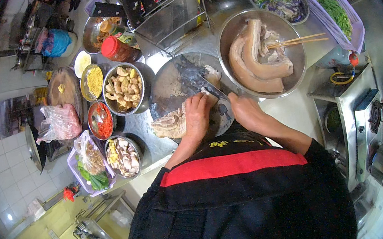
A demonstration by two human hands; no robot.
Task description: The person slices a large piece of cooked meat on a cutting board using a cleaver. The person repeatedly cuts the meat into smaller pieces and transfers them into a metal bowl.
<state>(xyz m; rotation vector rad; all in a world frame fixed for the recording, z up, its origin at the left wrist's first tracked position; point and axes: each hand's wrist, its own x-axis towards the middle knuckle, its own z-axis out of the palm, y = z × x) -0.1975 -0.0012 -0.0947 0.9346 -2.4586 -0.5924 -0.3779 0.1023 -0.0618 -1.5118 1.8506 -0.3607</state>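
A slab of pale cooked meat point(171, 123) lies on a round chopping board point(164, 79), its left part sticking out past my left hand point(197, 113). The fingers of that hand press down on the meat, close beside the blade. My right hand point(246, 109) grips the handle of a cleaver point(213, 89), whose blade slants up and to the left across the board at the meat's right end. Beyond the blade sits a cut piece of meat point(212, 75). Part of the slab is hidden under my left hand.
Right of the board, a steel bowl point(222, 53) holds long strips of skin-on pork point(259, 52) and wooden chopsticks point(297, 41). Leftward stand bowls of ginger point(124, 88), chopped red chilli point(104, 123) and sliced mushrooms point(124, 156). A wire knife rack point(178, 16) stands behind the board.
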